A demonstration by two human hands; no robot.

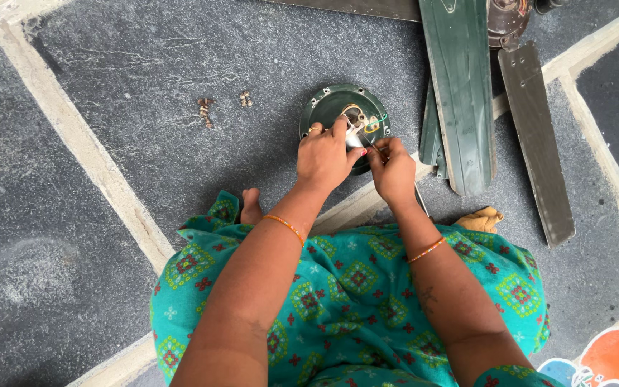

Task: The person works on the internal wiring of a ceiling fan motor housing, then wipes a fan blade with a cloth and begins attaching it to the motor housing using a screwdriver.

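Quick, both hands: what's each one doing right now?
Left hand: fingers closed on a small metal part at the green fan housing.
Right hand: closed on a thin tool.

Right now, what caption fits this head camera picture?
Both hands, left hand and right hand, work on a round green fan housing on the stone floor.
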